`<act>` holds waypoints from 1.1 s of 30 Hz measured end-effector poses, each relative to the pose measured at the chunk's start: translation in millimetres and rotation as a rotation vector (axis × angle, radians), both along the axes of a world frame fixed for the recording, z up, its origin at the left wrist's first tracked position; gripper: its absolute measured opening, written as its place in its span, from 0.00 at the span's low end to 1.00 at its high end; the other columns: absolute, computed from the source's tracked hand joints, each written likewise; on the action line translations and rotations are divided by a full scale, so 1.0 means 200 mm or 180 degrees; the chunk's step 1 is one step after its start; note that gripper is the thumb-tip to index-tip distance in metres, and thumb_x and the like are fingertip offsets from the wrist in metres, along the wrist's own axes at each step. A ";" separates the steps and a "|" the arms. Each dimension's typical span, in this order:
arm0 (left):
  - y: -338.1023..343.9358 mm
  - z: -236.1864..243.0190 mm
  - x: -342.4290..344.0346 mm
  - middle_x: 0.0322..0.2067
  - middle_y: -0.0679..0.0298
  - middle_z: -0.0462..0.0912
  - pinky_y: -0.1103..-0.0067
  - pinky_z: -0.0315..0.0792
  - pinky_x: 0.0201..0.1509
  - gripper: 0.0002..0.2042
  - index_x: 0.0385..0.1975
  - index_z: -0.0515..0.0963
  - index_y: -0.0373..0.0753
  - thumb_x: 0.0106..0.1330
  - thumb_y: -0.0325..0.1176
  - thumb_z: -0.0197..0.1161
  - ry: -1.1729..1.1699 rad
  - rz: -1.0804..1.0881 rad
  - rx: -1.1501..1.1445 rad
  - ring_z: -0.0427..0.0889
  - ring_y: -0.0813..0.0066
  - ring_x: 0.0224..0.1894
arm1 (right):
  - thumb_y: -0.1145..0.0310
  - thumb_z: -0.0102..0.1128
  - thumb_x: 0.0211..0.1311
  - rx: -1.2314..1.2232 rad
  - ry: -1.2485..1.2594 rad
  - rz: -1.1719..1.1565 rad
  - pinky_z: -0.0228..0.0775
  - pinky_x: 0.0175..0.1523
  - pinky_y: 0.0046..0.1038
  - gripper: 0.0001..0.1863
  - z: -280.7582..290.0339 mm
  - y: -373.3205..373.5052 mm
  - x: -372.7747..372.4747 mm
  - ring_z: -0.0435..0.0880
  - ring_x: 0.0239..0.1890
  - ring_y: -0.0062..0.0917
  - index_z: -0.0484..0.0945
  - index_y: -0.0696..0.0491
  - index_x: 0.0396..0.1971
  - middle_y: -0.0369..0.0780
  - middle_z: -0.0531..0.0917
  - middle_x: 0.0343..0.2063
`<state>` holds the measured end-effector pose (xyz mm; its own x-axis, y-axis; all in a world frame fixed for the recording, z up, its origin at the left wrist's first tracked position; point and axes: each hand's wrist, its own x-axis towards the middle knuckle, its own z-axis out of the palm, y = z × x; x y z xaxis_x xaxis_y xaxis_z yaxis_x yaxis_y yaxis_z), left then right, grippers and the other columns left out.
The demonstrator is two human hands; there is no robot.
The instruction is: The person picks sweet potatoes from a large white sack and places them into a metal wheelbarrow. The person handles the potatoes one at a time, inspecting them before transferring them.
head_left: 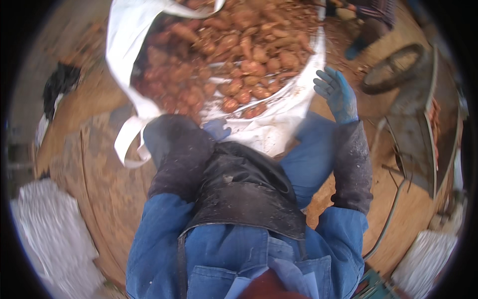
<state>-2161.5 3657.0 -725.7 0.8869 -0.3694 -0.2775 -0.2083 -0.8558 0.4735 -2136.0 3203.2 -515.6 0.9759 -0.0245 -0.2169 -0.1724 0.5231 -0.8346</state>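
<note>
Reddish-brown tubers [241, 67] lie piled in a large white woven bag [276, 129] with fabric loops, open in front of me. My right hand [336, 92], in a blue glove, is raised beside the bag's right edge, open and holding nothing, fingers apart. My left hand [216, 128], also gloved, is low at the bag's near edge just below the tubers, between my bent knees. It is partly behind my forearm and blurred, so I cannot tell how its fingers are set. A black apron [239, 199] covers my lap.
A metal wheelbarrow [411, 144] with a wheel [391, 67] stands at the right. Part of another person [373, 17] shows at upper right. Dark plastic [59, 84] lies at left, white sacks [55, 229] at lower left, another white bundle [423, 259] at lower right, all on brown ground [104, 189].
</note>
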 end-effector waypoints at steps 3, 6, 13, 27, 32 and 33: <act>0.04 -0.19 -0.11 0.46 0.46 0.85 0.60 0.76 0.57 0.24 0.50 0.82 0.39 0.64 0.51 0.59 0.1467 -0.0644 0.0800 0.85 0.48 0.49 | 0.54 0.49 0.78 -0.0072 0.0501 0.0326 0.74 0.63 0.38 0.27 -0.24 0.38 0.15 0.82 0.56 0.37 0.70 0.58 0.65 0.48 0.79 0.60; 0.02 -0.27 -0.13 0.47 0.45 0.85 0.61 0.76 0.57 0.25 0.51 0.82 0.39 0.64 0.52 0.58 0.1371 -0.0440 0.0423 0.85 0.49 0.49 | 0.52 0.55 0.75 -0.1350 0.0539 0.0825 0.75 0.61 0.34 0.30 -0.29 0.56 0.19 0.82 0.55 0.33 0.70 0.59 0.66 0.47 0.81 0.57; -0.05 -0.43 0.16 0.49 0.45 0.85 0.67 0.75 0.61 0.33 0.55 0.80 0.34 0.57 0.54 0.67 0.1382 0.1591 -0.0749 0.83 0.50 0.54 | 0.56 0.57 0.75 -0.1460 0.0308 0.1069 0.72 0.62 0.30 0.29 -0.14 0.69 0.22 0.81 0.56 0.28 0.70 0.59 0.67 0.44 0.81 0.56; -0.25 -1.23 0.67 0.64 0.35 0.64 0.63 0.71 0.67 0.54 0.69 0.56 0.29 0.44 0.46 0.80 0.1515 0.2709 -0.1229 0.70 0.45 0.66 | 0.68 0.54 0.75 -0.1852 0.0891 0.1413 0.67 0.64 0.27 0.25 -0.15 0.73 0.23 0.78 0.57 0.25 0.69 0.61 0.67 0.43 0.80 0.59; -0.24 -1.15 0.68 0.59 0.47 0.73 0.69 0.84 0.48 0.44 0.66 0.64 0.30 0.50 0.41 0.79 0.1433 0.2880 -0.1055 0.80 0.55 0.57 | 0.70 0.56 0.73 -0.2097 0.0992 0.1518 0.73 0.51 0.20 0.25 -0.18 0.75 0.22 0.78 0.49 0.19 0.70 0.58 0.67 0.41 0.81 0.56; -0.20 -1.11 0.68 0.58 0.48 0.75 0.69 0.83 0.47 0.43 0.66 0.65 0.31 0.51 0.40 0.79 0.1617 0.2861 -0.1539 0.79 0.57 0.58 | 0.70 0.56 0.73 -0.2098 0.0906 0.1469 0.73 0.52 0.20 0.25 -0.19 0.75 0.22 0.78 0.50 0.19 0.70 0.58 0.67 0.41 0.81 0.56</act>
<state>-2026.2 3617.0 -946.8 0.7103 0.1770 -0.6813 0.6979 -0.3033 0.6488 -2092.2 3352.6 -554.6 0.8297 0.1548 -0.5364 -0.4982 -0.2285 -0.8365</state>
